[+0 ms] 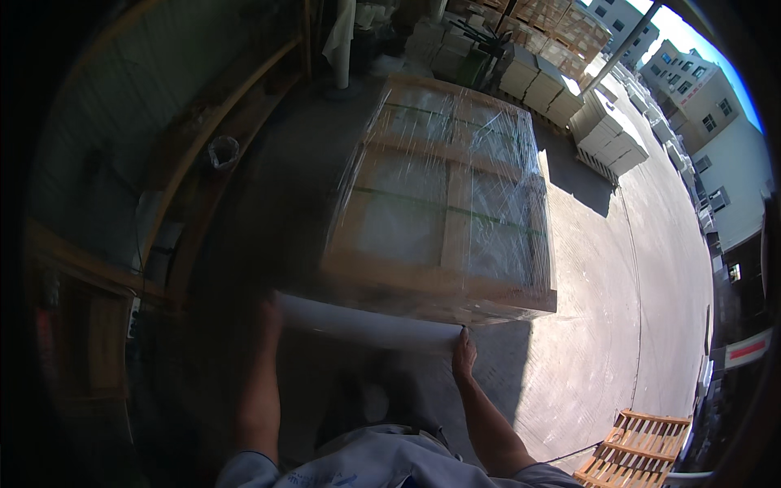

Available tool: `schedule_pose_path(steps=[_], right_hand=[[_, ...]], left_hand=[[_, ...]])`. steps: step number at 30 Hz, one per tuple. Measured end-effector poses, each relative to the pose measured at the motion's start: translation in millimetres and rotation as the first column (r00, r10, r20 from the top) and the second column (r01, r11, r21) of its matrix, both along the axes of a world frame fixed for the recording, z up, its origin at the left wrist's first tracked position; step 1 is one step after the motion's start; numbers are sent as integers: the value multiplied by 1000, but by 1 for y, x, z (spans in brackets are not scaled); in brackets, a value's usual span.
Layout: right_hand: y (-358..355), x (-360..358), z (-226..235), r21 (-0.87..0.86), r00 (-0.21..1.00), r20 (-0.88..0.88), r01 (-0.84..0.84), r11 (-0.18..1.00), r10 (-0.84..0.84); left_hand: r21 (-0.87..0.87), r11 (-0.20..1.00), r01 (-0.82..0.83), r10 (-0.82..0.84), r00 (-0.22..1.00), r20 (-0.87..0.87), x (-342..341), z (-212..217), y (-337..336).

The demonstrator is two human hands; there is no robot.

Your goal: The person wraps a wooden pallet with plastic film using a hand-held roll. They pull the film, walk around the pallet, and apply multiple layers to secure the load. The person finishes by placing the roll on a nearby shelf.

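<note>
A long white roll of stretch film [370, 320] is held level in front of me, a hand at each end. My right hand [464, 355] is closed round its right end. My left hand [272, 313] grips the left end; it is dark and blurred, so its fingers do not show clearly. Just beyond the roll stands a large wooden crate [445, 236] with a slatted top, green straps and clear film stretched over it. The film looks shiny and creased, mostly on the crate's right side.
Wooden shelving [213, 142] runs along my left. Pale stacked boxes [604, 134] on pallets stand beyond the crate to the right. A slatted wooden pallet [639, 447] lies at the lower right. Sunlit concrete floor [598, 325] stretches along the right, and a white post [342, 45] rises at the back.
</note>
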State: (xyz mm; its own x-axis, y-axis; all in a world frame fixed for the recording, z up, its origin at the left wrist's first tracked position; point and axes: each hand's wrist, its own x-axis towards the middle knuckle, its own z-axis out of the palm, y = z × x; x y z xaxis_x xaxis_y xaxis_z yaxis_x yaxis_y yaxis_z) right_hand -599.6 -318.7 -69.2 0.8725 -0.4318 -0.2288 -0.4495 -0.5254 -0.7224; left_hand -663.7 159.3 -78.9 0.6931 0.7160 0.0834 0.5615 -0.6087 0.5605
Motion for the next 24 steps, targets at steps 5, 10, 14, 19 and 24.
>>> schedule_pose_path(steps=[5, 10, 14, 19, 24], right_hand=[[-37, -91, -79, 9, 909, -404, -105, 994, 99], [-68, -175, -146, 86, 665, -642, -433, 897, 383], [-122, -226, -200, 318, 134, -739, -795, 517, 661], [-163, -266, -250, 637, 350, -624, -290, 714, 699], [-152, -240, -209, 537, 89, -404, -783, 314, 911]], left_hand=[[-268, 929, -255, 74, 838, -541, -97, -63, -13], [-242, 881, -405, 212, 798, -564, -180, -151, -31], [-179, 881, -437, 277, 785, -554, -234, -221, -51], [-298, 840, -454, 168, 739, -652, -245, -282, -50], [-220, 898, -380, 80, 634, -769, -242, -299, -51]])
